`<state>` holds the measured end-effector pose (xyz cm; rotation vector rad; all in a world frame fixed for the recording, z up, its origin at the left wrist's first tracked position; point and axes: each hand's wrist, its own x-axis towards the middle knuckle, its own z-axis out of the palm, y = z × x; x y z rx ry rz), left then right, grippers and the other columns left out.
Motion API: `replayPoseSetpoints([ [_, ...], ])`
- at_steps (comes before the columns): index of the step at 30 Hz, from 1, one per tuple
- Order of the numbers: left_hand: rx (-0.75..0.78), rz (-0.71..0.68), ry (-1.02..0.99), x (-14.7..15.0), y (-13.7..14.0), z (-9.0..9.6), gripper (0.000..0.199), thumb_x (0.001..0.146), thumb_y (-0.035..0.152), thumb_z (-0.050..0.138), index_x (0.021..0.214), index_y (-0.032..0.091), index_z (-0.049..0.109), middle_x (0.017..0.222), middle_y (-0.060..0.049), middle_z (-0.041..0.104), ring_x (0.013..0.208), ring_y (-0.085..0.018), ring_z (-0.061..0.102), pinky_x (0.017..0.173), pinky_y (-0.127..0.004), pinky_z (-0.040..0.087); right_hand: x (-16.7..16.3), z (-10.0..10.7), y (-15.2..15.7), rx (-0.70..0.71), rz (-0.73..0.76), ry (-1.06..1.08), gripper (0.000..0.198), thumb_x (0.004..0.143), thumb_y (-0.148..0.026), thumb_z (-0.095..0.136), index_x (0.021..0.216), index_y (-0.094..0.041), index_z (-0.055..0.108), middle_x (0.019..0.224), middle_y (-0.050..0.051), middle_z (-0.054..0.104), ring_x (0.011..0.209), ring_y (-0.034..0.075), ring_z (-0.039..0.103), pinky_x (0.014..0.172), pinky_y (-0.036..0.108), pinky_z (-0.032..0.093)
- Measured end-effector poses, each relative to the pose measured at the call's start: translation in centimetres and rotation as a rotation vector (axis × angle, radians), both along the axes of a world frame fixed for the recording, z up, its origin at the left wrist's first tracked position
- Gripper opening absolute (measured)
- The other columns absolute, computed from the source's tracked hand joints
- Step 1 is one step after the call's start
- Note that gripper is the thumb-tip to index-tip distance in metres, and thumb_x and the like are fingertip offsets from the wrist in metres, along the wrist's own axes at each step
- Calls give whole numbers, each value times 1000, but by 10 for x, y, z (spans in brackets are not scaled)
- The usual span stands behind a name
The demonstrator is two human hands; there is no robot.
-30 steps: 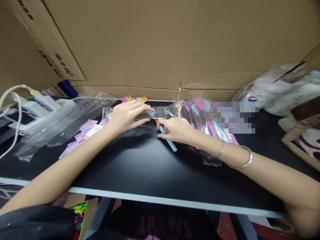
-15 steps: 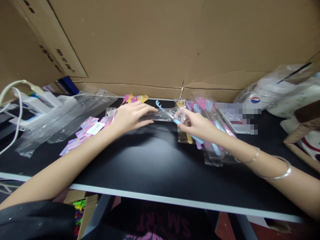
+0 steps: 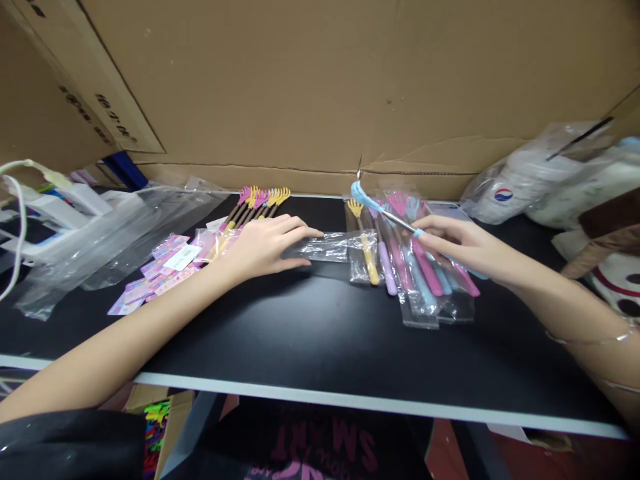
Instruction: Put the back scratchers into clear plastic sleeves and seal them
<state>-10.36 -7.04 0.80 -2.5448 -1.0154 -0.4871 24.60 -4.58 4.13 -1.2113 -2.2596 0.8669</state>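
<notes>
your right hand (image 3: 463, 247) grips a light-blue scratcher (image 3: 367, 199), claw-headed, silver-shafted, handle mostly hidden, above the packed scratchers (image 3: 427, 270). its long axis slants, claw pointing away and leftward. left of the packed scratchers, your left hand (image 3: 273, 243) spreads over a clear bag (image 3: 333, 247); i cannot tell whether it pinches. the bag's end overlaps the yellow-handled packed one. farther left lie pink and yellow scratchers (image 3: 260, 200) and printed cards (image 3: 170, 263).

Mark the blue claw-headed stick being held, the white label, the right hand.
Blue claw-headed stick (image 3: 397, 220), head view: metal shaft.
White label (image 3: 182, 257), head view: its face.
Right hand (image 3: 463, 247), head view: its middle.
</notes>
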Motion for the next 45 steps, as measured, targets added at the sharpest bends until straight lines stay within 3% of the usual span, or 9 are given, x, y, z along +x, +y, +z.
replayPoseSetpoints([
  [5,-23,10,-14,1,0,-3,35,90,46,56,114,20,56,110,-4,66,94,-18,64,72,-26,45,4,9,-7,-98,-2,9,20,84,-43,57,86,-25,47,62,-3,52,45,11,46,43,28,36],
  [10,-44,-13,-36,4,-1,-6,31,91,44,55,111,19,55,108,-5,66,91,-18,64,70,-25,44,8,18,-11,13,-7,-99,15,87,-36,52,79,-25,44,63,-3,47,48,9,42,47,29,33],
  [14,-40,-5,-36,5,-1,-8,36,91,45,54,119,22,52,112,-3,66,96,-18,64,71,-25,45,15,22,-10,104,20,-212,20,89,-44,50,85,-25,51,66,-1,50,55,11,43,54,30,35],
  [20,-53,1,-26,5,-1,-7,40,92,47,52,124,22,52,114,-3,65,99,-18,63,74,-25,46,18,19,-9,37,52,-368,43,87,-63,45,93,-23,57,70,1,61,60,17,55,60,30,41],
  [26,-31,18,-23,4,-1,-8,42,93,48,51,126,22,52,113,-4,65,98,-19,63,74,-26,46,18,14,-9,251,-190,-682,41,85,-62,44,91,-27,63,74,4,68,64,23,61,54,30,36],
  [28,-23,22,-21,4,0,-8,44,93,48,51,127,21,51,114,-4,64,98,-19,63,74,-26,47,17,12,-9,302,-210,-730,38,86,-60,45,91,-28,65,70,3,68,62,23,62,52,29,33],
  [34,-9,13,-11,4,0,-9,45,93,48,51,130,22,50,116,-4,64,100,-19,62,75,-27,46,9,6,-13,362,-116,-647,30,88,-52,49,93,-28,67,48,-1,60,46,20,58,46,27,31],
  [39,-10,8,-20,4,-1,-9,46,93,48,52,130,21,50,116,-4,64,100,-18,62,75,-27,46,4,1,-17,382,-15,-558,24,90,-47,49,87,-29,65,49,-4,62,46,17,59,44,26,34],
  [45,-27,-5,-21,7,-3,-9,46,92,49,52,130,22,51,116,-4,64,99,-19,63,74,-27,46,1,-6,-19,498,-23,-543,21,90,-44,53,93,-28,67,63,-2,70,56,18,65,47,26,37],
])
